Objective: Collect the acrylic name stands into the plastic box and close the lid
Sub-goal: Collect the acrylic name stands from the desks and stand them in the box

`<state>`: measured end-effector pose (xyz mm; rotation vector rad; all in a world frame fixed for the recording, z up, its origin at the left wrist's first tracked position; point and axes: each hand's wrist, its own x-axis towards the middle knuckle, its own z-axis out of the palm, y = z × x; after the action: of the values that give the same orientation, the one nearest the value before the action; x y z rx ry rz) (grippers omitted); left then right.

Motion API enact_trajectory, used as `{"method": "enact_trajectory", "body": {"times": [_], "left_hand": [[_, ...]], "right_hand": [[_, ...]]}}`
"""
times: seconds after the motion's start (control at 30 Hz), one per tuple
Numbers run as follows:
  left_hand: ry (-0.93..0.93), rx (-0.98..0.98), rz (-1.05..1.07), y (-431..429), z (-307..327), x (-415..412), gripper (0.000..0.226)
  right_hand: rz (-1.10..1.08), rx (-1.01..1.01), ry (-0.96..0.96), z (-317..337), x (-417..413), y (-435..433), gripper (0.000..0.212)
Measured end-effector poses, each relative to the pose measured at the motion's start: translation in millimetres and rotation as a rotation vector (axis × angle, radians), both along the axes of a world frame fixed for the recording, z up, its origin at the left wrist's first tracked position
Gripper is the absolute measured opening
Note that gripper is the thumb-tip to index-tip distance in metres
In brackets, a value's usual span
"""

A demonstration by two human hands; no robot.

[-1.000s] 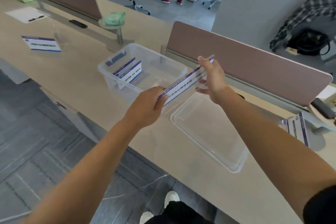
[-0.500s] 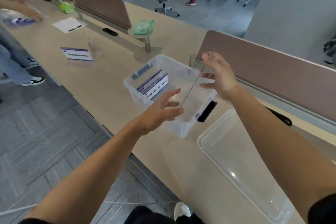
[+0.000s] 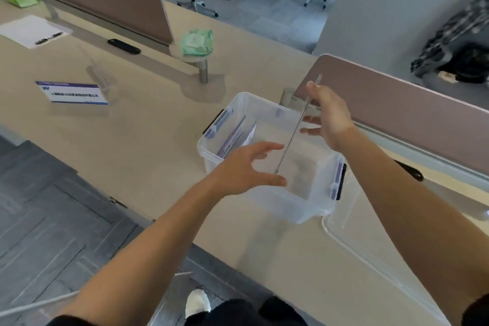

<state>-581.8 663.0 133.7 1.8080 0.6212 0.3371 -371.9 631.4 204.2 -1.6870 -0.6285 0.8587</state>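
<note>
Plastic box: we see a clear, thin-walled rectangular tub [image 3: 291, 209] with rounded corners. It stands open-topped on the tabletop [image 3: 148, 140], near its front edge.
Latches: one dark clip [image 3: 338, 180] on each short end of the box.
Tabletop: smooth, matte beige.
Held name stand: a flat sheet of glass-clear acrylic [image 3: 297, 127]. We meet it edge-on, so it reads as one thin dark line and its card face is hidden from us.
Where it is: over the box's open mouth. We cannot tell how far its lower end sits below the rim.
Long axis: tilted, running from the upper end by the box's far rim down toward us, to the lower end by the near wall.
Right hand: it [image 3: 328, 116] grips the stand's upper part with the thumb near the top edge. We see the fingers only as a blur through the acrylic.
Left hand: it [image 3: 246, 169] is open with fingers spread, just beside the stand's lower end. We cannot tell whether it touches.
Stands in the box: two [image 3: 235, 137] lean at the left end, with white cards and purple bands. The print is too blurred to read.
Stand on the tabletop: one more [image 3: 72, 92] sits well apart to the left. Its clear foot is barely visible.
Lid: a clear, shallow tray [image 3: 375, 267] lies just right of the box. It is partly covered by the right forearm and cut off by the frame edge.
</note>
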Motion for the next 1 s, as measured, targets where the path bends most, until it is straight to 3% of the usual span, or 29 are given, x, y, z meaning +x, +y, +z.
{"method": "enact_trajectory", "body": {"times": [0.07,0.2,0.27,0.43,0.6,0.73,0.87,1.0], "left_hand": [[-0.005,0.083,-0.016,11,0,-5,0.064],[-0.039,0.189,-0.08,34,3,-2,0.081],[-0.006,0.179,-0.105,47,2,3,0.092],[0.215,0.222,-0.169,99,-6,10,0.106],[0.395,0.328,0.025,157,-49,5,0.078],[0.496,0.406,0.053,189,-80,11,0.069],[0.525,0.299,0.051,208,-103,25,0.068],[0.426,0.224,0.083,214,-120,26,0.063]], "right_hand": [[-0.007,-0.009,-0.013,-3,-5,3,0.02],[0.046,-0.009,0.017,-13,-7,10,0.06],[0.037,-0.01,0.015,-17,-3,18,0.069],[0.006,0.037,0.037,-40,24,43,0.064],[0.071,0.015,0.056,-92,49,63,0.079],[0.079,-0.028,0.069,-130,52,76,0.07],[0.057,-0.125,0.076,-160,50,85,0.067],[0.026,-0.192,0.111,-194,47,87,0.062]]}}
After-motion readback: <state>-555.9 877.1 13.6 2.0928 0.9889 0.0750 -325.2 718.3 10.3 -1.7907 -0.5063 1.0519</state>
